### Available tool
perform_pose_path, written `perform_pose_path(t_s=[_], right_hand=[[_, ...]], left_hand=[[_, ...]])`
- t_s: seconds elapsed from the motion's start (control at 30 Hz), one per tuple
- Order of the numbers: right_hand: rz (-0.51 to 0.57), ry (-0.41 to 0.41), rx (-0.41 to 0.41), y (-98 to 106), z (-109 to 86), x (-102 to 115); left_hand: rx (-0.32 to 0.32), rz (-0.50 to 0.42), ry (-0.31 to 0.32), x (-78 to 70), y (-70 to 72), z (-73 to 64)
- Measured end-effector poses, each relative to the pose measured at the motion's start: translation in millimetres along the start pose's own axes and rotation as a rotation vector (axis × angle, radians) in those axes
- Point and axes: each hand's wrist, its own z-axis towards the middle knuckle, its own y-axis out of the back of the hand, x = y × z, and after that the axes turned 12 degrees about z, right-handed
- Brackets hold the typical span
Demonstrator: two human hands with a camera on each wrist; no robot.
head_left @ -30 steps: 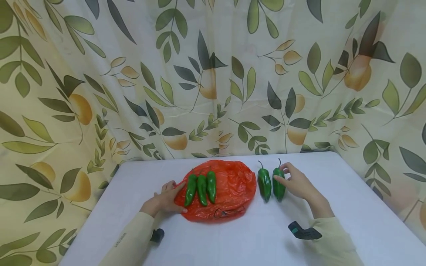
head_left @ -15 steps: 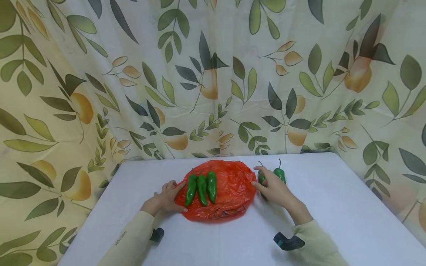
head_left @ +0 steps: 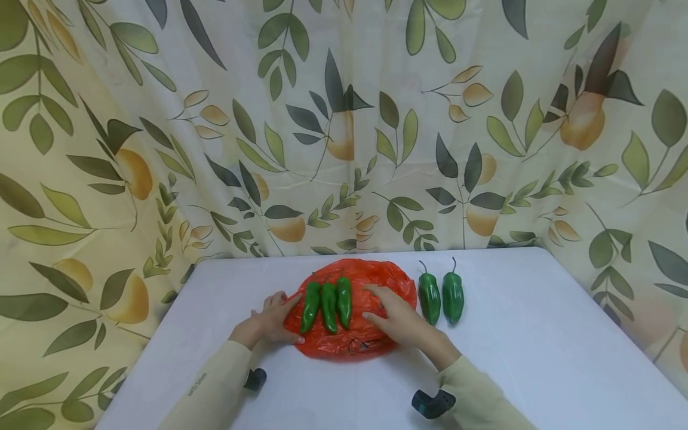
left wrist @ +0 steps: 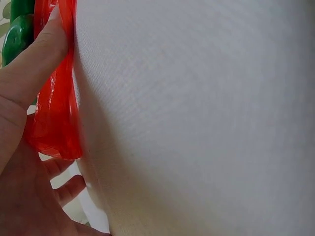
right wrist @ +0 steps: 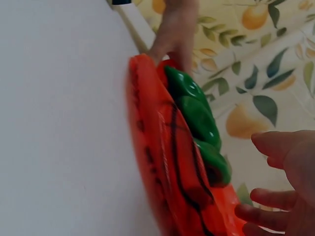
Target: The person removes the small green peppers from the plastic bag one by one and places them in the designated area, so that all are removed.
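A red plastic bag point(head_left: 376, 272) lies flat on the white table, three green chili peppers point(head_left: 329, 307) side by side on its left half. My left hand point(head_left: 271, 322) rests against the bag's left edge. In the left wrist view its thumb point(left wrist: 37, 64) lies along the red plastic, the other fingers spread apart. Over the bag's right half, my right hand point(head_left: 400, 319) has thumb and fingers spread and holds nothing. The right wrist view shows its fingers point(right wrist: 273, 199) apart from the peppers point(right wrist: 199, 115). Right of the bag lie two thicker green peppers, one point(head_left: 429, 298) nearer the bag, another point(head_left: 453, 297) beyond.
The white table point(head_left: 516, 334) reaches back to a curtain point(head_left: 398, 137) printed with leaves and oranges. Dark wrist-worn devices show under both forearms, the right one point(head_left: 433, 404) close above the table.
My right hand has left the rightmost thick pepper and moved left, past the other one, to above the red bag. The left hand and the peppers stay in place.
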Motion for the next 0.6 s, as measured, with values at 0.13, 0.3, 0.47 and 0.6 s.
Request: perform_pose_path(t_s=[0.13, 0.3, 0.47, 0.6], right_hand=[[0.011, -0.006, 0.039, -11.7, 6.6, 2.9], [0.038, -0.011, 0.096, -24.1, 14.4, 3.2], [0.008, -0.025, 0.148, -34.0, 20.2, 3.3], [-0.01, -0.033, 0.163, -38.0, 23.1, 4.4]], left_hand=[[-0.002, 0.007, -0.002, 0.2, 0.5, -0.7], [-0.001, 0.006, -0.001, -0.4, 1.1, -1.1], [0.002, -0.001, 0.004, -0.2, 1.8, -1.3], [0.003, -0.001, -0.003, 0.1, 2.0, -1.1]])
